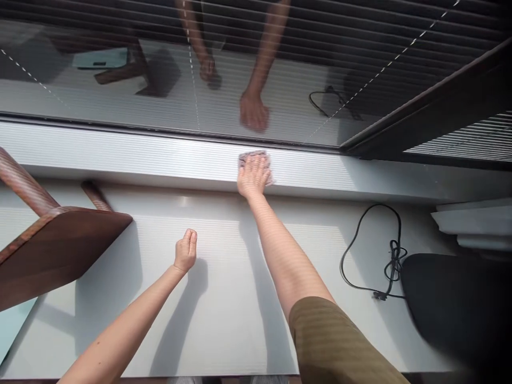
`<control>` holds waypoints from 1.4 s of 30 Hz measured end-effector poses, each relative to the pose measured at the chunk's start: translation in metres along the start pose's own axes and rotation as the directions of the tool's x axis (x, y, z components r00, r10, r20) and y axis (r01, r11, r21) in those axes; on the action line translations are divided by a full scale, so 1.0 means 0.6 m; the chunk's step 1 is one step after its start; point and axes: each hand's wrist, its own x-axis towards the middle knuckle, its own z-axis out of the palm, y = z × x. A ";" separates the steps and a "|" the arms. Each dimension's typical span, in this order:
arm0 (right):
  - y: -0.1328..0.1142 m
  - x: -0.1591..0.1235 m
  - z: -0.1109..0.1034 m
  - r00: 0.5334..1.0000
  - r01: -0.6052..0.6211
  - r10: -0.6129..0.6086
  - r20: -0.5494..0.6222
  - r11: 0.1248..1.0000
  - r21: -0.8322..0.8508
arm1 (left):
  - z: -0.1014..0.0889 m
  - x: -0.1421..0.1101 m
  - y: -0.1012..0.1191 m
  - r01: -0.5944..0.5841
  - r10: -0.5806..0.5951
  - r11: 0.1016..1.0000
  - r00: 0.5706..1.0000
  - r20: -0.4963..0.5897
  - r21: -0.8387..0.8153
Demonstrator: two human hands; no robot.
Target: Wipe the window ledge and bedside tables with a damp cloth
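Observation:
My right hand (253,176) presses flat on a small pinkish-grey cloth (254,160) against the white window ledge (132,152), with the cloth's edges showing past my fingers. An olive sleeve (332,341) covers my right upper arm. My left hand (186,250) hangs in the air over the pale floor (224,330), curled into a loose fist with nothing in it. It touches nothing and is nearest the ledge and a dark wooden stool (56,250).
A window pane (120,90) beyond the ledge reflects my arms and the room, with blinds behind it. A dark window frame (424,101) runs at the right. A black cable (394,256) lies on the floor beside a black seat (452,304). White panels (468,221) stand at the right edge.

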 end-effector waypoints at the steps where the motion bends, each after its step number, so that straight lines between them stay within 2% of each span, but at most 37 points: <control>1: -0.084 -0.009 0.028 0.995 0.096 -0.096 0.035 0.995 0.000 | -0.023 0.011 -0.006 -0.001 0.001 1.000 1.000 -0.027 -0.009; 2: -0.157 -0.017 0.050 0.975 0.208 -0.207 0.085 0.978 -0.001 | -0.045 0.024 -0.009 -0.009 0.008 1.000 0.999 -0.054 -0.014; 3: -0.213 -0.023 0.065 0.945 0.296 -0.293 0.142 0.955 0.004 | -0.068 0.038 -0.010 -0.022 0.020 1.000 0.997 -0.080 -0.020; 4: -0.249 -0.025 0.071 0.906 0.378 -0.374 0.198 0.925 0.017 | -0.089 0.050 -0.010 -0.037 0.034 0.999 0.994 -0.102 -0.027; 5: -0.264 -0.025 0.069 0.864 0.443 -0.436 0.253 0.896 0.033 | -0.108 0.060 -0.011 -0.052 0.048 0.998 0.992 -0.115 -0.035; 6: -0.257 -0.023 0.059 0.837 0.468 -0.460 0.296 0.882 0.048 | -0.125 0.065 -0.013 -0.066 0.060 0.997 0.991 -0.119 -0.045; 7: -0.232 -0.019 0.043 0.846 0.437 -0.430 0.317 0.898 0.054 | -0.140 0.067 -0.017 -0.075 0.068 0.996 0.991 -0.118 -0.057; 8: -0.193 -0.016 0.024 0.867 0.378 -0.372 0.330 0.925 0.048 | -0.152 0.065 -0.023 -0.078 0.070 0.994 0.991 -0.114 -0.072; 9: -0.145 -0.013 0.001 0.926 0.221 -0.219 0.307 0.975 0.026 | -0.162 0.060 -0.031 -0.077 0.068 0.993 0.992 -0.107 -0.087; 10: -0.097 -0.012 -0.021 0.968 -0.012 0.009 0.251 1.000 0.010 | -0.171 0.052 -0.041 -0.075 0.065 0.992 0.993 -0.099 -0.104; 12: -0.020 -0.014 -0.058 0.949 -0.267 0.270 0.163 0.963 -0.041 | -0.183 0.033 -0.065 -0.067 0.056 0.988 0.995 -0.086 -0.142; 13: -0.001 -0.014 -0.068 0.922 -0.366 0.370 0.118 0.929 -0.054 | -0.187 0.022 -0.077 -0.061 0.047 0.985 0.995 -0.087 -0.161; 15: -0.009 -0.009 -0.066 0.876 -0.476 0.480 0.055 0.877 -0.069 | -0.195 -0.001 -0.102 -0.046 0.027 0.979 0.995 -0.098 -0.199; 17: -0.072 0.002 -0.034 0.869 -0.492 0.495 0.022 0.868 -0.072 | -0.201 -0.021 -0.122 -0.024 -0.001 0.974 0.994 -0.111 -0.226; 21: -0.265 0.023 0.067 0.958 -0.286 0.287 0.007 0.956 -0.070 | -0.214 -0.048 -0.156 0.001 -0.020 0.971 0.997 -0.076 -0.238; 24: -0.396 0.021 0.126 0.996 -0.090 0.092 0.021 0.994 -0.056 | -0.224 -0.053 -0.178 0.010 -0.025 0.975 0.998 -0.065 -0.222; 27: -0.483 0.010 0.165 0.991 0.117 -0.116 0.060 0.993 -0.018 | -0.227 -0.057 -0.194 0.043 -0.060 0.974 0.996 -0.072 -0.224; 29: -0.520 0.002 0.181 0.946 0.304 -0.305 0.110 0.952 0.031 | -0.221 -0.066 -0.201 0.052 -0.070 0.971 0.995 -0.068 -0.235; 31: -0.541 -0.004 0.188 0.839 0.508 -0.516 0.170 0.856 0.092 | -0.209 -0.081 -0.204 0.054 -0.070 0.969 0.996 -0.057 -0.242; 33: -0.547 -0.011 0.185 0.700 0.665 -0.682 0.210 0.731 0.157 | -0.196 -0.102 -0.202 0.065 -0.077 0.968 0.996 -0.038 -0.244; 35: -0.540 -0.020 0.175 0.570 0.757 -0.795 0.208 0.606 0.242 | -0.185 -0.124 -0.198 0.080 -0.086 0.967 0.996 -0.016 -0.243; 36: -0.533 -0.025 0.168 0.522 0.781 -0.830 0.194 0.557 0.283 | -0.182 -0.134 -0.195 0.085 -0.089 0.967 0.996 -0.005 -0.241; 37: -0.523 -0.031 0.162 0.493 0.790 -0.851 0.179 0.524 0.318 | -0.180 -0.143 -0.192 0.087 -0.089 0.967 0.996 0.002 -0.239; 38: -0.512 -0.036 0.157 0.483 0.784 -0.859 0.170 0.510 0.353 | -0.179 -0.151 -0.189 0.085 -0.086 0.968 0.996 0.005 -0.235; 40: -0.487 -0.045 0.148 0.497 0.754 -0.851 0.170 0.521 0.401 | -0.182 -0.165 -0.182 0.074 -0.077 0.971 0.997 -0.003 -0.226; 42: -0.459 -0.053 0.140 0.533 0.699 -0.828 0.175 0.548 0.460 | -0.189 -0.176 -0.172 0.065 -0.074 0.974 0.997 -0.030 -0.219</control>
